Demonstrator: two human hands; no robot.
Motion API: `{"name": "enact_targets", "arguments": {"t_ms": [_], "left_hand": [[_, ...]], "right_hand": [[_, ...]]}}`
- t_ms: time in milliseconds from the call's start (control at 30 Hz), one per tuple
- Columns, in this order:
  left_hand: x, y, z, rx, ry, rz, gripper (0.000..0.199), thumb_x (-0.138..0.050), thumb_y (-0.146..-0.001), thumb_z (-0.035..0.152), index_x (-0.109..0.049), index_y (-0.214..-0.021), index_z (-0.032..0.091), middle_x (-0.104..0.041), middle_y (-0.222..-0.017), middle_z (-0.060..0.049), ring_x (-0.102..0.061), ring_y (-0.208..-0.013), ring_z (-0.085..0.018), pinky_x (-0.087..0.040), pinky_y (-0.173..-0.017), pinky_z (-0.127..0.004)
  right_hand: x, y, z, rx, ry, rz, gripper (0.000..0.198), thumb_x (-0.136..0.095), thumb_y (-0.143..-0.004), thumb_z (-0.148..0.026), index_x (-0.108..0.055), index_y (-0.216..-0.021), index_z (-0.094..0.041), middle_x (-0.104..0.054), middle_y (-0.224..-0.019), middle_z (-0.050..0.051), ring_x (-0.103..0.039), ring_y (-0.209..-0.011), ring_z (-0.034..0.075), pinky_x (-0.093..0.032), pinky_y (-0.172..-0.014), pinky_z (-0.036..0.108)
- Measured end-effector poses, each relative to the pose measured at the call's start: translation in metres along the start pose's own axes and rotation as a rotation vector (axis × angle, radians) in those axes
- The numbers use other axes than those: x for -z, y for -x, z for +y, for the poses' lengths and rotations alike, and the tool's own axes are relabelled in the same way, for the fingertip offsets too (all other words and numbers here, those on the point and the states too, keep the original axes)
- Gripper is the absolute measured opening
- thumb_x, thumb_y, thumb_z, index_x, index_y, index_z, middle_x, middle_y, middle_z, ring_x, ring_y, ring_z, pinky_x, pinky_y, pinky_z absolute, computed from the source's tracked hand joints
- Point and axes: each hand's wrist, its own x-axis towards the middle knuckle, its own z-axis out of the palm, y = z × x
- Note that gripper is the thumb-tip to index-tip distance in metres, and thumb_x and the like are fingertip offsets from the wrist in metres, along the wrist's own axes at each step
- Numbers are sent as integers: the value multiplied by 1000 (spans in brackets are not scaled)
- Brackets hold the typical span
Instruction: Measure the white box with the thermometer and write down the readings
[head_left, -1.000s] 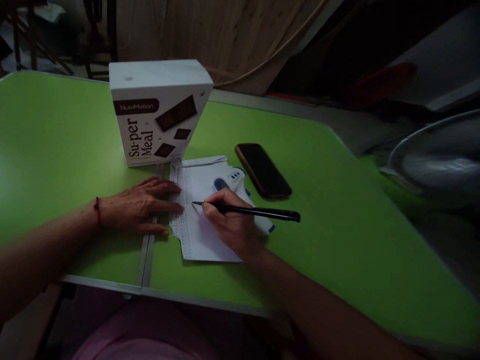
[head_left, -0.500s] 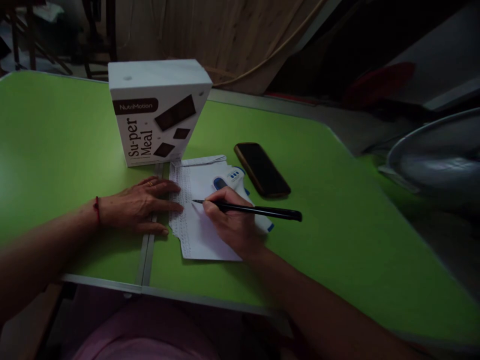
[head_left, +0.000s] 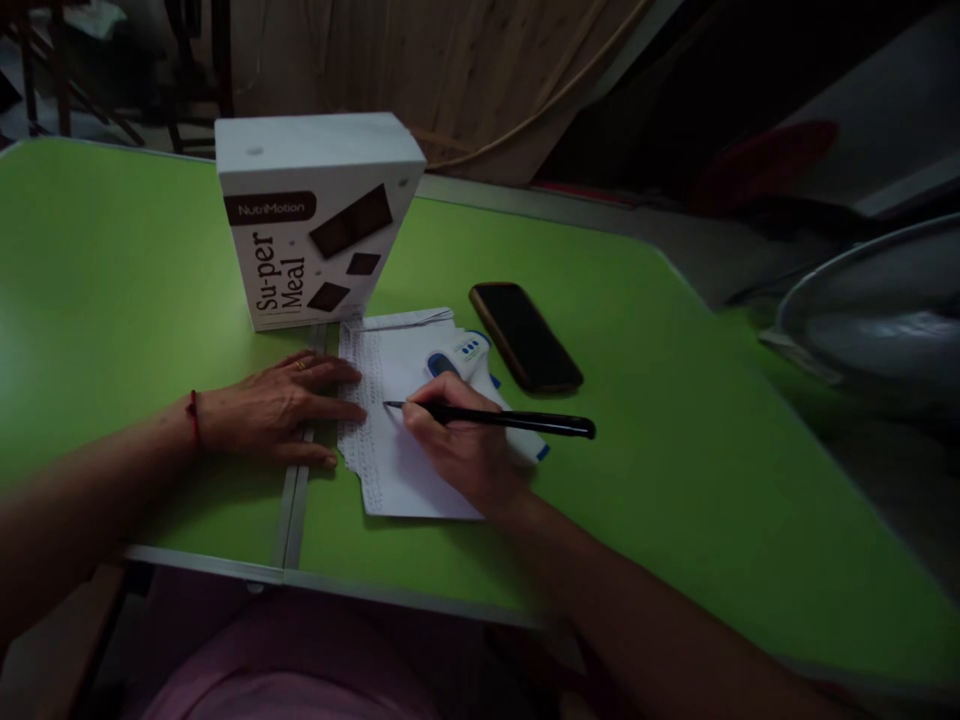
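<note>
My right hand [head_left: 465,440] pinches a black pen [head_left: 525,420], its tip at the paper beside rows of small handwriting. The white paper [head_left: 412,480] lies on the green table, with lines written along its left part and a folded strip at its far edge. Flat with fingers spread, my left hand [head_left: 281,410] rests with two fingertips on the paper's left edge. A white and blue handheld device, like an infrared thermometer [head_left: 469,350], lies on the paper's right side, partly hidden behind my right hand.
A white box printed "Su-per Meal" [head_left: 315,220] stands upright beyond the paper. To the right of the paper lies a dark phone in a brown case [head_left: 525,338]. The green table [head_left: 675,500] has a metal seam. A large shiny round object [head_left: 885,310] sits beyond its right edge.
The pen's back end has swung slightly left and up with a small shift of my right hand. My left hand stays in place.
</note>
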Motion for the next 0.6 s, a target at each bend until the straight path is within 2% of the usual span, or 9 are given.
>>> {"name": "enact_targets", "arguments": {"t_ms": [200,300,400,467,533,600], "left_hand": [[1,1,0,-1,-3,-9,55,-62,-95,55,-64,-136,20,-47,-150,-23,-45,-139,-41,-34,-116,-60],[1,1,-1,-3,-12,6,54,-62,-95,56,-65,-135,20,-49,-149,-23,-46,-138,-40,-36,-116,-59],[1,1,-1,-13,-28,25,52,-62,-95,55,-66,-132,19,-51,-146,-23,-48,-136,-40,-39,-114,-59],[1,1,-1,-28,-45,55,49,-60,-97,54,-68,-128,17,-55,-142,-22,-51,-133,-38,-43,-111,-58],[3,2,-1,-50,-57,188,43,-57,-100,52,-69,-120,16,-58,-135,-19,-58,-123,-34,-53,-101,-53],[9,5,-2,-17,-105,478,34,-59,-100,48,-68,-113,18,-59,-127,-14,-60,-115,-29,-57,-93,-49]], "right_hand": [[2,3,1,83,77,13,15,-57,-83,-22,-51,-70,-25,-53,-58,-5,-48,-51,12,-44,-51,26],[8,3,2,293,182,-28,9,-55,-90,-21,-62,-86,-24,-65,-73,-1,-60,-63,15,-53,-62,30],[15,2,4,545,415,-85,22,-48,-97,-15,-69,-101,-22,-69,-88,6,-65,-80,20,-55,-73,35],[19,2,5,640,612,-111,31,-43,-97,-7,-71,-107,-18,-70,-94,10,-64,-85,22,-53,-74,37],[21,3,6,687,764,-145,34,-42,-95,-1,-71,-111,-13,-70,-98,14,-63,-87,24,-51,-72,38],[21,4,6,698,847,-188,35,-45,-92,2,-71,-110,-11,-70,-97,14,-62,-84,25,-49,-69,37]]}}
